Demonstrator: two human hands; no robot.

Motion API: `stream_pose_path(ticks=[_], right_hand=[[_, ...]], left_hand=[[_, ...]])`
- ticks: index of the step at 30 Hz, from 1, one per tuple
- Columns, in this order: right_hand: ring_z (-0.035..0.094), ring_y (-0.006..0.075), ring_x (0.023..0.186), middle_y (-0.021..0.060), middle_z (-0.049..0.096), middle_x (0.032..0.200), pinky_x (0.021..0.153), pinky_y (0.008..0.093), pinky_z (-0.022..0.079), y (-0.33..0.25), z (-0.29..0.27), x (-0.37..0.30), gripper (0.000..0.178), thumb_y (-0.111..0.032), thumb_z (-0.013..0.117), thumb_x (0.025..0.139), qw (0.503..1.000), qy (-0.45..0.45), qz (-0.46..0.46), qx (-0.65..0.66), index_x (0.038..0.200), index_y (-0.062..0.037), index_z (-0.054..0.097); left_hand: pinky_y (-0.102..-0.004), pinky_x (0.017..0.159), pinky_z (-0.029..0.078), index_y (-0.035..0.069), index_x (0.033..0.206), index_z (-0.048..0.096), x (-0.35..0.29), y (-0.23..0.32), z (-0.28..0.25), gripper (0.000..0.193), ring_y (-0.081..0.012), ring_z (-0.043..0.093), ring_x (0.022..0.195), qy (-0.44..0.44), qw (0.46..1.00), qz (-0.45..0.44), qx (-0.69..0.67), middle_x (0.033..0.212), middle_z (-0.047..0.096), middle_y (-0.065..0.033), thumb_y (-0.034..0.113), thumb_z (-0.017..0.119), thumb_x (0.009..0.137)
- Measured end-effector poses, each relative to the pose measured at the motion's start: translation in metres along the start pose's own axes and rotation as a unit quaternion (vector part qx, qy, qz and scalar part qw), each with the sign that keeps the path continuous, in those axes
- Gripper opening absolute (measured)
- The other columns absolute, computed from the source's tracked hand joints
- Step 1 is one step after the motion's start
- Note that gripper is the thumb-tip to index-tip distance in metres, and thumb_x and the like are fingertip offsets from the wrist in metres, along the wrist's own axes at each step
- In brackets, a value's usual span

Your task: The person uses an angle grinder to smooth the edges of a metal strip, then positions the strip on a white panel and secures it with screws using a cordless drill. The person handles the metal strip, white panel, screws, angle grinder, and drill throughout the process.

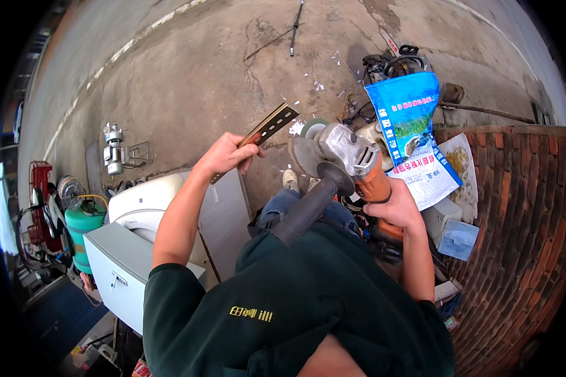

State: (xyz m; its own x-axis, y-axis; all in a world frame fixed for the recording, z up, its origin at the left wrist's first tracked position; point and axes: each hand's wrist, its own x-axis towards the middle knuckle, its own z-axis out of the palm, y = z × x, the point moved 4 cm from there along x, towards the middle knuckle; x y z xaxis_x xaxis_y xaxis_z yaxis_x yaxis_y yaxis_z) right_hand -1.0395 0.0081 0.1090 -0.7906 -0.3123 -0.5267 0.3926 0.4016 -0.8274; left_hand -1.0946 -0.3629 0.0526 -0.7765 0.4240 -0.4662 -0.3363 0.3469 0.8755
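Concrete floor [220, 69]. Left hand [227, 154] pinches slotted strip [274, 123], likely stiff, best held by one end; right hand [397, 205] wraps orange-bodied grinder [352, 151], probably heavy.

Bright, even daylight; soft shadows; black fisheye rim; bricks [512, 245] bow at right; bluish glare far left.

Looks like an open-air workshop from here: 1 angle grinder [351, 149] in the right fingers [381, 210], concrete ground [201, 78] beyond them, brickwork [516, 220] to their right, 1 green tank [85, 223] past a keyed cabinet [116, 267], left of the left fingers [248, 152].
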Motion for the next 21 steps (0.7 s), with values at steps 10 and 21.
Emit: stream_pose_path(ticks=[10, 21], right_hand=[[0.061, 0.0115, 0.069, 0.0037, 0.066, 0.083, 0.064, 0.0303, 0.05, 0.009, -0.012, -0.008, 0.038, -0.004, 0.076, 0.062, 0.996, -0.013, -0.005, 0.084, 0.098, 0.0035, 0.066], [0.061, 0.0115, 0.081, 0.0034, 0.069, 0.088, 0.076, 0.0298, 0.051, 0.07, -0.019, -0.048, 0.044, -0.006, 0.077, 0.061, 0.994, 0.09, 0.026, 0.049, 0.102, 0.0052, 0.065]], left_hand=[[-0.0281, 0.056, 0.048, -0.001, 0.084, 0.073, 0.015, 0.014, 0.012, 0.055, -0.0097, 0.057, 0.05, -0.02, 0.998, -0.001, 0.066, 0.051, 0.057, -0.0015, 0.052, 0.064, 0.093], [-0.029, 0.05, 0.048, -0.004, 0.09, 0.068, 0.06, 0.028, 0.051, 0.058, -0.012, 0.057, 0.047, -0.18, 0.984, 0.001, -0.002, 0.055, 0.059, -0.0055, 0.053, 0.061, 0.094]])
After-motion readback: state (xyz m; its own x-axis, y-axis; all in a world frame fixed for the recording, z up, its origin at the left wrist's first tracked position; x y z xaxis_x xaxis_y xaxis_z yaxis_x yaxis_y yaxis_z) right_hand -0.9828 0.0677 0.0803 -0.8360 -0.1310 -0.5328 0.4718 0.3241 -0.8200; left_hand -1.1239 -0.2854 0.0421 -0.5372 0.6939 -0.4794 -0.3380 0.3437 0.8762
